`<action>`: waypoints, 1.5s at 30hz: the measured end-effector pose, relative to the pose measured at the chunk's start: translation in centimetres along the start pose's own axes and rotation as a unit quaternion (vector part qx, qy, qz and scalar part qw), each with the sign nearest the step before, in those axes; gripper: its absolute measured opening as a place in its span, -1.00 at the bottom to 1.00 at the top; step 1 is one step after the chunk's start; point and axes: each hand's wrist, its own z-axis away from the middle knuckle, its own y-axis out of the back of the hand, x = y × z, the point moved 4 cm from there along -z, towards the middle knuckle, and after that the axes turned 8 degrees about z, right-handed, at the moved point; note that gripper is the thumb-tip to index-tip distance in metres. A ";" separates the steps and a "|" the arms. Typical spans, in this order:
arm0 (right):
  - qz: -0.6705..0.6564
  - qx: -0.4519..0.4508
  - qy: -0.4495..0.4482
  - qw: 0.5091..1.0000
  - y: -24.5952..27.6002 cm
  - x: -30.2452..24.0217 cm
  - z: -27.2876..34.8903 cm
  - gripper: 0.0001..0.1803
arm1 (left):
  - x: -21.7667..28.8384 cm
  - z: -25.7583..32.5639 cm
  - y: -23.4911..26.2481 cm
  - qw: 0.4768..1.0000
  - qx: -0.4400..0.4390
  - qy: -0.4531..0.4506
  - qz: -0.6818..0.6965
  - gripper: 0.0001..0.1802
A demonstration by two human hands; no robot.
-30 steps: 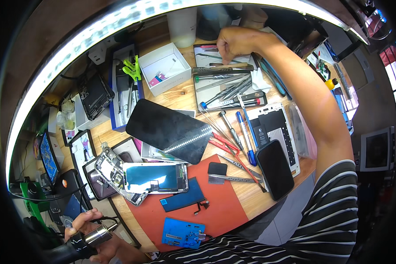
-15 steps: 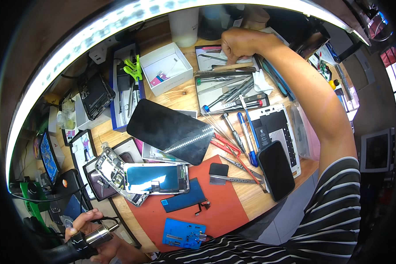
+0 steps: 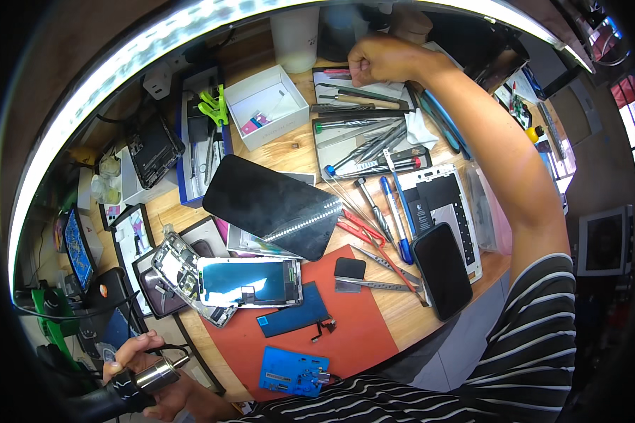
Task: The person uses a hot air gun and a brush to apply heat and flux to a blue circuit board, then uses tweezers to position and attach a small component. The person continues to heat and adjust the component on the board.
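Observation:
At the lower left, my left hand (image 3: 135,359) curls around a hot-air gun (image 3: 155,377) with a black body and shiny metal nozzle. My right hand (image 3: 381,60) reaches to the back over a tool tray (image 3: 324,92). Its fingers are bent together near the tray's far edge; whatever they grip is hidden. Below them in the tray lie dark tweezers (image 3: 363,92) and a wooden-handled tool (image 3: 374,101). On an orange mat (image 3: 360,321) rest a blue phone battery (image 3: 296,314), a small flex part (image 3: 324,328) and a blue circuit-board fixture (image 3: 289,371).
A large black screen panel (image 3: 268,204) lies mid-table beside an opened phone (image 3: 250,282). A black phone (image 3: 441,271) sits to the right near red-handled pliers (image 3: 363,229). A white box (image 3: 267,106) and a second tool tray (image 3: 370,148) stand behind. A bright lamp (image 3: 120,77) arches overhead.
My right hand has risen slightly toward the far edge of the tray, uncovering the wooden-handled tool and tweezers. My left hand stays around the hot-air gun.

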 end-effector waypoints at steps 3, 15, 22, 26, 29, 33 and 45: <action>-0.004 -0.004 -0.008 1.000 -0.5 0.8 -0.3 -0.84 | -0.1 -0.3 0.7 0.999 -0.032 0.028 0.005 -0.03; -0.022 -0.024 -0.009 0.999 -2.1 0.4 -1.7 -0.79 | 1.2 -0.2 -0.6 0.997 -0.055 0.041 0.018 0.06; -0.142 0.096 -0.023 0.985 0.3 0.9 1.6 -0.78 | 1.0 -0.1 -1.9 0.998 -0.057 0.015 0.035 0.07; -0.255 0.137 0.033 0.957 2.0 -3.2 5.7 -0.74 | 1.2 0.1 -2.5 0.995 -0.079 0.008 0.068 0.01; -0.386 0.133 0.069 0.910 2.3 -7.9 10.0 -0.72 | 2.5 0.5 -2.7 0.993 -0.118 -0.004 0.023 -0.15; -0.419 0.117 0.081 0.897 2.5 -14.0 15.3 -0.77 | 2.7 0.8 -6.2 0.987 -0.134 0.013 0.091 -0.12; -0.461 0.025 0.116 0.880 -1.4 -29.4 26.0 -0.83 | 11.6 4.4 -7.5 0.896 -0.203 0.112 0.378 -0.28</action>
